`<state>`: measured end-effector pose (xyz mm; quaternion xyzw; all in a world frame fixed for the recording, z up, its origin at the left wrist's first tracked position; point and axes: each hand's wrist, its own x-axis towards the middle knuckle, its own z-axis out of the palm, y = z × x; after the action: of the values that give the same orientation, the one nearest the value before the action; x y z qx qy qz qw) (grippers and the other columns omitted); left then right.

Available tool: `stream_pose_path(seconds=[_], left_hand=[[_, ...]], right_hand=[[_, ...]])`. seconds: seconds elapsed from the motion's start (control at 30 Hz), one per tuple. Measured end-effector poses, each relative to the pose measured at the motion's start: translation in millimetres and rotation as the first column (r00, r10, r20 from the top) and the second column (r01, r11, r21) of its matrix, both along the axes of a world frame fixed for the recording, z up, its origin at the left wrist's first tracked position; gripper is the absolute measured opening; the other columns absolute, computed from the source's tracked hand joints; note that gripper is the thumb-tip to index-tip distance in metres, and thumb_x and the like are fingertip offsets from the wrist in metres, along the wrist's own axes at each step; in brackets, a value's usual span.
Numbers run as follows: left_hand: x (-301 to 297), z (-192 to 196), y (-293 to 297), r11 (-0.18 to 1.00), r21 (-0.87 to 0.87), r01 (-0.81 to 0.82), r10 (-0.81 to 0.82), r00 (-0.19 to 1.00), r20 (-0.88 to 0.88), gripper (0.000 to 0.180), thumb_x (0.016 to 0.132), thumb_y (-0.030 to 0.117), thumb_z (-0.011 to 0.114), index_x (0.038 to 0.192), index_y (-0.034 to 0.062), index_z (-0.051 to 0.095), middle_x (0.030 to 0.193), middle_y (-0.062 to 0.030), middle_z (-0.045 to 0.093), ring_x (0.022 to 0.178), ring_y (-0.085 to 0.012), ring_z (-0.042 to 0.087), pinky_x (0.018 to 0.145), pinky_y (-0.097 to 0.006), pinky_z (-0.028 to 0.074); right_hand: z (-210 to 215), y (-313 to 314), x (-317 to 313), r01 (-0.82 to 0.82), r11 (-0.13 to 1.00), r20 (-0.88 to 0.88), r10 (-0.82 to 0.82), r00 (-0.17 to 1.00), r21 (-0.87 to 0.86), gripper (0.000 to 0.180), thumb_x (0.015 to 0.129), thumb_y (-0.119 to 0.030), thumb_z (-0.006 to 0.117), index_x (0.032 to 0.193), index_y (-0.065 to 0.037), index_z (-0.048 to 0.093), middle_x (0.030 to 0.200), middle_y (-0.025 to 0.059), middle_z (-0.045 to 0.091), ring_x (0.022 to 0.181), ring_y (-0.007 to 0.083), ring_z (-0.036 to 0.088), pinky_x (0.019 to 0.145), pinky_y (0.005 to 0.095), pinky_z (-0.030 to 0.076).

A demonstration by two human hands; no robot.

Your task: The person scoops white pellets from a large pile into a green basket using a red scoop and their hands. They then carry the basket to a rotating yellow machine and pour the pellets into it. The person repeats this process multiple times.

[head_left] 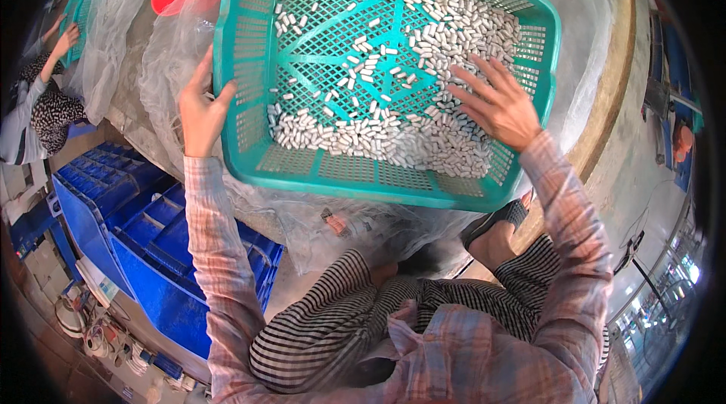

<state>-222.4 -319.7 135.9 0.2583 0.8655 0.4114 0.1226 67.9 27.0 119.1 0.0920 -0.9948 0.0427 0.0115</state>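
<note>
Basket point(363, 191), teal moulded plastic, rectangular, lattice-floored: placed over translucent, crumpled plastic sheeting point(162, 71), within easy reach of both hands. Contents: short, pale, smooth cylindrical pieces point(352, 139), heaped along the near and right sides, thinly scattered mid-floor. Left hand point(200, 109): thumb parted from fingers, laid against the outer left wall, presumably for steadying. Right hand point(499, 105): fingers spread wide over the right-hand heap; contact cannot be told.

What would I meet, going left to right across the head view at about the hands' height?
Another person's hand, the left hand, central white pieces, the right hand, the teal basket's right rim, the brown edge.
</note>
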Motion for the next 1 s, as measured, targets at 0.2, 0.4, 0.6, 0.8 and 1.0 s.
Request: stream_pose_path(seconds=[0.2,0.4,0.6,0.8,1.0], left_hand=[[36.4,-13.2,-16.8,0.988,-0.148,0.050,-0.072,0.987,-0.143,0.081,0.080,0.003,0.062,0.148,0.0045,0.018,0.128,-0.0211,0.055,0.114,-0.0304,0.057,0.095,-0.037,0.044],[69.9,-13.0,-28.9,0.958,-0.285,-0.033,-0.031,0.976,-0.215,0.083,0.082,0.001,0.057,0.150,0.0096,0.009,0.131,-0.0253,0.050,0.115,-0.0360,0.056,0.096,-0.039,0.044],[63.0,-37.0,-37.7,0.969,-0.240,-0.064,0.021,0.983,-0.180,0.077,0.081,0.002,0.057,0.148,0.0121,0.020,0.133,-0.0230,0.050,0.114,-0.0350,0.057,0.094,-0.040,0.046],[40.2,-44.0,-47.8,0.922,-0.377,-0.083,-0.020,0.965,-0.261,0.080,0.079,0.008,0.062,0.148,0.0113,0.021,0.144,-0.0213,0.036,0.130,-0.0369,0.039,0.105,-0.043,0.034],[85.2,-46.2,40.9,0.831,-0.531,0.167,-0.390,0.855,-0.343,0.081,0.086,0.035,0.061,0.150,0.0135,0.016,0.156,-0.0093,0.013,0.142,-0.0405,0.008,0.112,-0.058,0.009]], right_hand=[[67.9,61.2,56.4,0.494,0.769,-0.063,-0.563,0.824,-0.406,0.050,0.082,-0.007,0.066,0.130,-0.013,0.054,0.111,0.0055,0.058,0.095,0.0200,0.058,0.080,0.0324,0.050],[56.5,41.1,97.8,0.898,-0.061,0.839,-0.389,0.381,-0.436,0.069,0.084,-0.039,0.069,0.134,-0.002,0.039,0.097,0.0117,0.064,0.078,0.0167,0.063,0.067,0.0286,0.053],[28.5,39.9,85.9,0.865,-0.011,0.791,-0.411,0.453,-0.502,0.031,0.084,-0.024,0.064,0.093,0.006,0.065,0.074,0.0104,0.066,0.063,0.0136,0.062,0.055,0.0280,0.052],[98.2,21.4,60.4,0.661,0.122,0.567,-0.415,0.712,-0.740,0.029,0.082,-0.022,0.071,0.082,0.006,0.065,0.061,0.0063,0.061,0.048,0.0081,0.054,0.045,0.0232,0.043],[109.5,34.5,42.5,0.494,-0.361,0.610,-0.527,0.591,-0.791,0.015,0.086,-0.013,0.070,0.087,0.002,0.067,0.075,-0.0002,0.065,0.059,0.0025,0.054,0.052,0.0180,0.042]])
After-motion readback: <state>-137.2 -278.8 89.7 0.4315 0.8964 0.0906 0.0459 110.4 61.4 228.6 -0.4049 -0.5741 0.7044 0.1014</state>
